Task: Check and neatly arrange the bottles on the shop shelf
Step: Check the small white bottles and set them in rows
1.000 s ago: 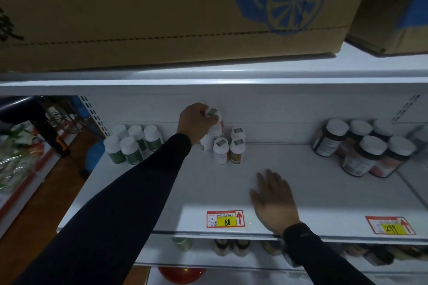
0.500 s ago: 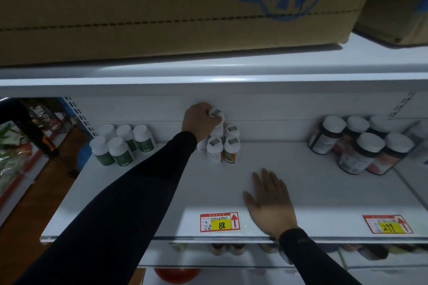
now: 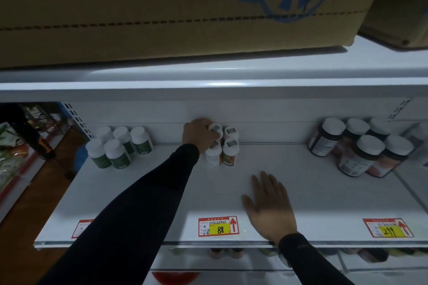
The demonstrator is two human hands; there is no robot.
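Note:
My left hand (image 3: 198, 135) reaches to the back of the white shelf (image 3: 301, 192) and grips a small white-capped bottle (image 3: 215, 129) in the rear row of a small cluster. Two more small bottles (image 3: 230, 152) of that cluster stand in front, orange labels showing. My right hand (image 3: 269, 207) lies flat, fingers spread, on the shelf near its front edge, holding nothing. A group of green-labelled bottles (image 3: 118, 147) stands at the left. Larger dark bottles (image 3: 361, 148) with white caps stand at the right.
Cardboard boxes (image 3: 162, 7) sit on the shelf above, low overhead. Price tags marked 88 (image 3: 218, 227) and 299 (image 3: 388, 228) are stuck on the front lip. More bottles show on the shelf below. An aisle floor and another display lie to the left.
My left hand has lowered the raised bottle down into the rear row of the cluster. My right hand has stayed flat on the shelf.

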